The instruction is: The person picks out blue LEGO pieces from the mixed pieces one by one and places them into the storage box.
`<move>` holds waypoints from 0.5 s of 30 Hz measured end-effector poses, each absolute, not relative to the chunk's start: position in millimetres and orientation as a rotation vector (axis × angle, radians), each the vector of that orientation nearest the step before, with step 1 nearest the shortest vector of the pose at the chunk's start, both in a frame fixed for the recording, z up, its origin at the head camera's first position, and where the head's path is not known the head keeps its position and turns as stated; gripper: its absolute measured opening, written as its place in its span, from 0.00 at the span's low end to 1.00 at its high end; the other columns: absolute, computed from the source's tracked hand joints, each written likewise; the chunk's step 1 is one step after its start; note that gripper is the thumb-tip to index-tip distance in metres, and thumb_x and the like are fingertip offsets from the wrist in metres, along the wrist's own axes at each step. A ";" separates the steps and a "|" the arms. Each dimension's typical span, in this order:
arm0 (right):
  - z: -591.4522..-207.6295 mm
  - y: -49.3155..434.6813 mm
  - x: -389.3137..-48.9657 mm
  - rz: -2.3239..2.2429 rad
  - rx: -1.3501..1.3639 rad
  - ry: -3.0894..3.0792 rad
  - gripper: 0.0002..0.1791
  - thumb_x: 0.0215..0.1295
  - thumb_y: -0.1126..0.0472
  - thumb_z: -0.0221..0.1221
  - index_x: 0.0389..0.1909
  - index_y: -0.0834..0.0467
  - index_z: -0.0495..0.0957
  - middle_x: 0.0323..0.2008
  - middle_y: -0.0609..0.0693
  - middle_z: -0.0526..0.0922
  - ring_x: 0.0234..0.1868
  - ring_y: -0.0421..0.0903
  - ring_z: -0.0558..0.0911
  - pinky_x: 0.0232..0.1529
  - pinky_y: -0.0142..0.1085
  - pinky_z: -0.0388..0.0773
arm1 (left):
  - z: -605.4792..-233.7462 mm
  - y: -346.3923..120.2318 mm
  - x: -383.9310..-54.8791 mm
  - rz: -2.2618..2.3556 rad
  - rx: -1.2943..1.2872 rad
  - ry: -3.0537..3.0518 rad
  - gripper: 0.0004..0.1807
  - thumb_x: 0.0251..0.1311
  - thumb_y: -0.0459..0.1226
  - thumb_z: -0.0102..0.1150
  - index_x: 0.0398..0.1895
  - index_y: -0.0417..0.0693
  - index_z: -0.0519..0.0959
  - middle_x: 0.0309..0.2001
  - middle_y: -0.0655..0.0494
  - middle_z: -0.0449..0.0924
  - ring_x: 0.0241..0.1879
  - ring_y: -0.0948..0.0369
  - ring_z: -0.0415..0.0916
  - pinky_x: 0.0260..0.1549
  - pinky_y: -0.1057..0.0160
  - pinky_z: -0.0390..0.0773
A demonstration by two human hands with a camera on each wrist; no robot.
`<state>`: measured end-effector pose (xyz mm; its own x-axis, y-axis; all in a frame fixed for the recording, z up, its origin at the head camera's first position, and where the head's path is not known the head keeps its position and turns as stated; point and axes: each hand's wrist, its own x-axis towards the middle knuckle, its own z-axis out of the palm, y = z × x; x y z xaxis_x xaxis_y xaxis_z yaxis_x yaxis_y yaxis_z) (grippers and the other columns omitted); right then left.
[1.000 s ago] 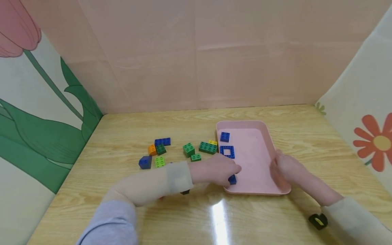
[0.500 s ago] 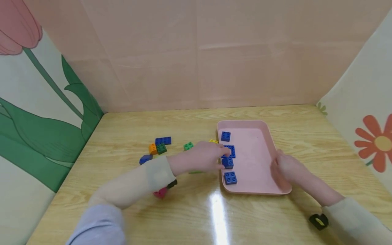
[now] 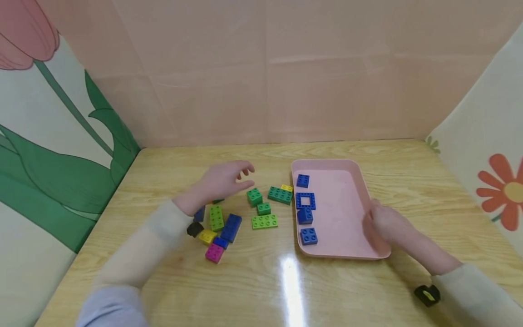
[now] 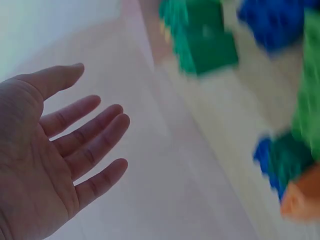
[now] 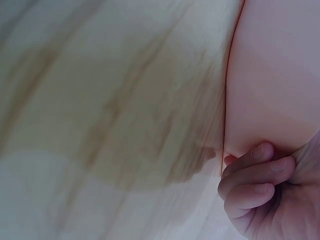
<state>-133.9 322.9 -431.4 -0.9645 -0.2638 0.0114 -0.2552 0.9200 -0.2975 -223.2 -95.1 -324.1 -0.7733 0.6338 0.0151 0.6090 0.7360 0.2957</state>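
My left hand [image 3: 220,181] is raised above the far side of the loose bricks, fingers spread and relaxed, nothing in it. In the left wrist view its palm faces the camera, with green bricks [image 4: 205,42] and an orange brick [image 4: 305,195] off to the right. The right hand [image 3: 390,222] grips the right rim of a pink tray [image 3: 339,204], fingers curled over the edge in the right wrist view. Along the tray's left side lie a blue brick [image 3: 303,180], a square blue frame piece [image 3: 311,200], a blue block [image 3: 304,215] and another blue brick [image 3: 308,236].
Loose bricks lie left of the tray: lime [image 3: 264,221], green [image 3: 254,197], blue [image 3: 231,227], yellow [image 3: 207,236], pink [image 3: 214,253] and more. The forearm and hand hide some. A pink backdrop [image 3: 261,81] rises behind the wooden table [image 3: 253,290], with printed panels at both sides.
A blue block now stands in the tray between the frame piece and the nearest brick. My left hand has let go of it and moved left and up. The right hand stays on the rim.
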 end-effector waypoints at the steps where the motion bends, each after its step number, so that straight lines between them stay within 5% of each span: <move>1: -432.0 323.5 -134.0 -0.463 -0.426 3.056 0.06 0.69 0.69 0.43 0.34 0.69 0.61 0.18 0.52 0.69 0.20 0.50 0.73 0.22 0.46 0.73 | -322.5 -103.2 -228.3 0.473 0.984 2.859 0.21 0.67 0.49 0.56 0.56 0.47 0.76 0.47 0.53 0.80 0.43 0.57 0.78 0.41 0.57 0.77; 15: -434.6 324.3 -137.5 -0.453 -0.311 3.013 0.07 0.70 0.67 0.43 0.34 0.68 0.61 0.19 0.54 0.70 0.21 0.51 0.74 0.23 0.48 0.73 | -339.5 -152.9 -268.0 0.510 0.633 2.875 0.30 0.64 0.50 0.61 0.63 0.43 0.69 0.55 0.43 0.76 0.49 0.49 0.76 0.48 0.49 0.75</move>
